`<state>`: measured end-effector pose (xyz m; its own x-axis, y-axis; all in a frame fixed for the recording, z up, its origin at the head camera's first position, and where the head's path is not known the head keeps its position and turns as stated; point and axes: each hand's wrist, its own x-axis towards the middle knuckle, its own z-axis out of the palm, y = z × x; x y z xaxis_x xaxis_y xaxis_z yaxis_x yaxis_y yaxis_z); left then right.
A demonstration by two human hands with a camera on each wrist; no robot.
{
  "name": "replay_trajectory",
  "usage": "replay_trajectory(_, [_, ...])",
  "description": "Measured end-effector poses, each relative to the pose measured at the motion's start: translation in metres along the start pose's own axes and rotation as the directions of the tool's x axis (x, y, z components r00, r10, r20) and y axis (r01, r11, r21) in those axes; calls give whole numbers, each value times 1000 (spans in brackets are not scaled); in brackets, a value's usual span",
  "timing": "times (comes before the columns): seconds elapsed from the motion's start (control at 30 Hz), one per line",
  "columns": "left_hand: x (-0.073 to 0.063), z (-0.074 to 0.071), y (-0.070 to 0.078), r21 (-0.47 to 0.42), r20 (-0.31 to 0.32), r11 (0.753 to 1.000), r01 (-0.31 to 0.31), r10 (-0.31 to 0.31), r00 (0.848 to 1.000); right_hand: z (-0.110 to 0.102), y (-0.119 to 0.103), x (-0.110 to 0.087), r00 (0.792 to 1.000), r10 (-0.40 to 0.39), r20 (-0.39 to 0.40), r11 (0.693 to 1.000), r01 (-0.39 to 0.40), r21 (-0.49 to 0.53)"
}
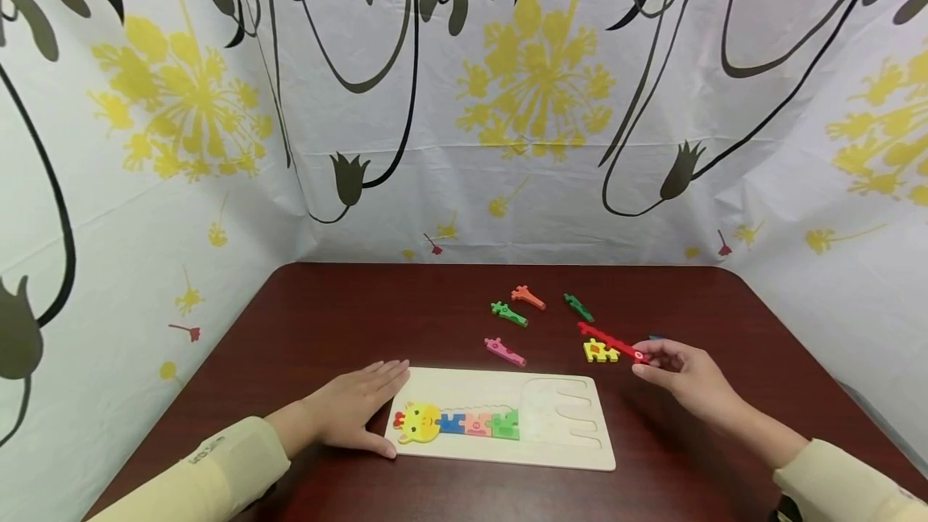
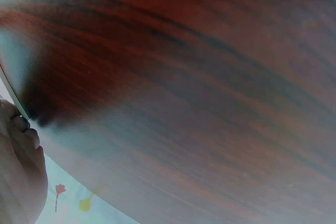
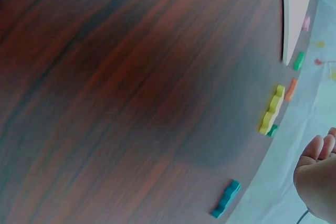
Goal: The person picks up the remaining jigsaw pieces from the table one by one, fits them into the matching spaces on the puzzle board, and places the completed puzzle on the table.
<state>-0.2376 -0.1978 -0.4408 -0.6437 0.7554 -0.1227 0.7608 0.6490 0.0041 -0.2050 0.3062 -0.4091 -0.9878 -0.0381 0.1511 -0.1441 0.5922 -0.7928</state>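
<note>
My right hand (image 1: 677, 373) pinches one end of a long red puzzle piece (image 1: 612, 341) between thumb and fingers, to the right of a pale wooden puzzle board (image 1: 500, 451). Beneath the red piece lies a yellow puzzle piece (image 1: 600, 351). Flat fingers of my left hand (image 1: 360, 409) rest at the board's left edge. A yellow giraffe head (image 1: 420, 423), then blue, pink and green pieces (image 1: 505, 424), sit in a row in the board's recess. In the right wrist view the right hand (image 3: 317, 177) shows only at the edge, the red piece hidden.
Behind the board lie a pink piece (image 1: 505, 351), a light green piece (image 1: 509, 312), an orange piece (image 1: 528, 296) and a dark green piece (image 1: 578, 307). A blue piece (image 3: 227, 199) lies near the right hand. Patterned cloth (image 1: 464, 216) surrounds the dark table (image 1: 362, 304).
</note>
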Motion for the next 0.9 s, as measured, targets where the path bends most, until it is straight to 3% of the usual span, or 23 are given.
replay_trajectory(0.9, [0,1,0,3,4,1000,3,-3,1000,37,-27,4,995,-25,99,995,15,101])
